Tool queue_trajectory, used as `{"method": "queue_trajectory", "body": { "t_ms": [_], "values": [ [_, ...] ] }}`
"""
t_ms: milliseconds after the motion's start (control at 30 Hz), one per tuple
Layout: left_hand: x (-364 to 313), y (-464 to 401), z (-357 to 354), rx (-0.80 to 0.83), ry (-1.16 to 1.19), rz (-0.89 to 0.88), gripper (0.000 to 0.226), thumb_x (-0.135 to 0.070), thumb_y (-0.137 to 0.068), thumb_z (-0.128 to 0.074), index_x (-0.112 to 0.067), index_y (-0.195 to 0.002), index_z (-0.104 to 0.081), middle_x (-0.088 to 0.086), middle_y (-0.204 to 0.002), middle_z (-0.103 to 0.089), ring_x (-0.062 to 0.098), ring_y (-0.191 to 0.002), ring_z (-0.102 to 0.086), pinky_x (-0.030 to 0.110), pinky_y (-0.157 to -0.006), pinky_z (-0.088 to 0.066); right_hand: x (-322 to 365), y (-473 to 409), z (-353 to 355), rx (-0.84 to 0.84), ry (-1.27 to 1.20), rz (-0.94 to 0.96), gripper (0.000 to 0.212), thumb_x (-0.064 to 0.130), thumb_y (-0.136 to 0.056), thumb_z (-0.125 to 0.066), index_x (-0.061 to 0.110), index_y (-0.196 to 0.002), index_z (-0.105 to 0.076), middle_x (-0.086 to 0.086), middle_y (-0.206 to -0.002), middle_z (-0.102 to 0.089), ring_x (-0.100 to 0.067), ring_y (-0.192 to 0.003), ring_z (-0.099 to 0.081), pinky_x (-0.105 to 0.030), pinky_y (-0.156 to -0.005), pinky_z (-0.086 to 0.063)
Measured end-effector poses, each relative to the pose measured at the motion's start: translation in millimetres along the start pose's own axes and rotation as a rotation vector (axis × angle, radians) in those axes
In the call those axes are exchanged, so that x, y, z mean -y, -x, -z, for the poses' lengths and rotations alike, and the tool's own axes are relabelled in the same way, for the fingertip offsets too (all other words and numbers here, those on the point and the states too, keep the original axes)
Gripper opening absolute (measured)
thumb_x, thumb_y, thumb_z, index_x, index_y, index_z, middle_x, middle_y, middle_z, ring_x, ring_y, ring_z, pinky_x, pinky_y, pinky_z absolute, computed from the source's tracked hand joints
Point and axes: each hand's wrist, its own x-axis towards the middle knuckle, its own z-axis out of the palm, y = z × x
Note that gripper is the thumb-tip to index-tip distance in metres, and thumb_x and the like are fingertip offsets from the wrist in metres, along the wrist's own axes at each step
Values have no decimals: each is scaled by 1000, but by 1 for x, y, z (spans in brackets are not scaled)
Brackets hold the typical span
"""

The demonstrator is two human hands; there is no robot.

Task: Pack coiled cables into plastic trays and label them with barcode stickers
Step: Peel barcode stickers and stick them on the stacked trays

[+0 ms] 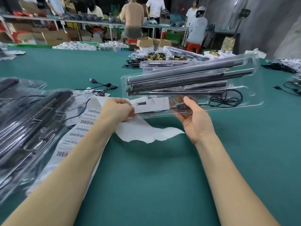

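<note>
A long clear plastic tray point(249, 103) is held tilted above the green table, its far end raised to the right. It holds black bars point(187, 77), a coiled black cable point(228, 99) and a small controller point(184, 106). My right hand point(193, 121) grips the tray's near edge from below, thumb on top by the controller. My left hand point(118, 110) pinches the left end of a white label point(152, 104) lying against the tray's near left part. A strip of barcode stickers point(81, 128) lies under my left forearm.
A stack of filled clear trays point(29, 121) lies at the left. Loose USB cables point(104, 86) and white backing paper point(146, 132) lie on the table point(146, 176). More trays, brass parts point(156, 57) and cables sit further back. Several people work at far benches.
</note>
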Motion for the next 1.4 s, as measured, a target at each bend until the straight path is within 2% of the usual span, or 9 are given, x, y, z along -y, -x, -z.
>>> {"method": "queue_trajectory", "body": {
  "t_ms": [167,533,700,800,900,967,1133,1300,1400],
  "values": [
    [-5,2,14,273,207,111,9,3,-87,-69,-5,-90,-66,11,-83,-75,25,-82,-76,28,-66,-61,2,-3,8,-30,-6,11,6,9,-98,-59,5,-99,-63,-13,-100,-76,-32,-99,-73,-34,-71,-61],
    [-8,3,13,153,125,123,9,8,-87,-66,2,-93,-66,10,-68,-74,17,-59,-72,22,-52,-57,0,1,2,17,-14,19,9,7,-98,-59,5,-107,-59,-16,-104,-74,-34,-101,-73,-37,-74,-62],
    [-5,3,6,93,86,85,10,8,-89,-63,-2,-86,-66,8,-67,-70,15,-58,-69,26,-66,-59,0,1,1,30,-7,30,7,8,-98,-59,6,-105,-58,-15,-104,-74,-34,-100,-73,-38,-78,-62],
    [-7,4,5,86,96,67,12,12,-88,-60,1,-87,-65,13,-72,-67,19,-61,-68,25,-53,-59,0,1,1,16,0,29,2,8,-98,-58,7,-100,-59,-16,-103,-74,-34,-99,-73,-39,-78,-62],
    [-7,3,8,123,122,51,11,12,-88,-60,2,-86,-65,14,-73,-67,18,-59,-69,20,-51,-55,0,0,-1,-32,-15,31,2,5,-97,-59,4,-98,-58,-14,-93,-72,-34,-95,-74,-36,-72,-62],
    [-5,1,12,180,152,31,8,7,-88,-65,-1,-88,-66,12,-76,-69,17,-64,-70,21,-57,-56,-1,-1,-3,-79,-52,24,6,3,-94,-59,2,-99,-57,-12,-84,-69,-33,-93,-75,-35,-69,-61],
    [-3,-3,22,355,210,62,11,0,-87,-71,-8,-89,-64,6,-84,-72,19,-80,-72,27,-73,-61,0,-4,-4,-166,-116,1,6,0,-90,-58,3,-87,-54,-15,-85,-63,-29,-84,-75,-34,-67,-61],
    [-5,-3,22,363,183,119,9,4,-86,-69,-2,-93,-68,12,-88,-74,23,-84,-74,27,-68,-61,1,-5,-1,-218,-125,-46,8,0,-87,-60,5,-87,-54,-11,-86,-65,-27,-84,-76,-38,-78,-62],
    [-7,-2,22,382,201,153,8,4,-86,-68,-3,-90,-67,15,-93,-73,22,-83,-74,24,-64,-59,2,-6,-4,-251,-129,-44,10,-2,-88,-56,6,-82,-53,-6,-67,-64,-24,-75,-76,-32,-64,-62]
  ]
}}
